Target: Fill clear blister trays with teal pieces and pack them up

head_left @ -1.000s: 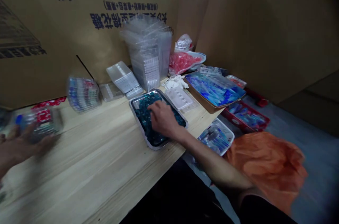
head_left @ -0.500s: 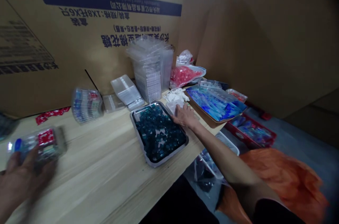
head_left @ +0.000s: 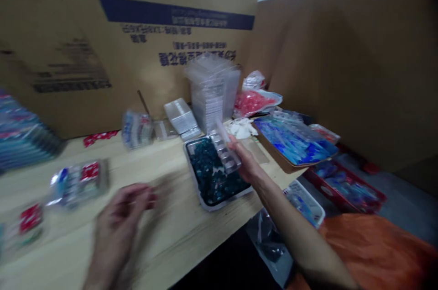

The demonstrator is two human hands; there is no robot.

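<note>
My right hand (head_left: 244, 164) pinches a clear blister insert (head_left: 224, 153) between thumb and fingers at twelve o'clock over the steel tray of teal beads (head_left: 205, 208), left hand (head_left: 119, 221) at eight o'clock, blurred, fingers apparently loose and empty; a slipping pinch could scatter beads.

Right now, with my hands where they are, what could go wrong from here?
The clear plastic tray is held by one end in your right hand, right over the metal tray; if it slips, it could scatter the teal pieces. That metal tray also sits fairly near the edge of the wooden table, so a bump might send pieces off. Your blurred left hand is close to a filled clear pack and could knock it.
</note>
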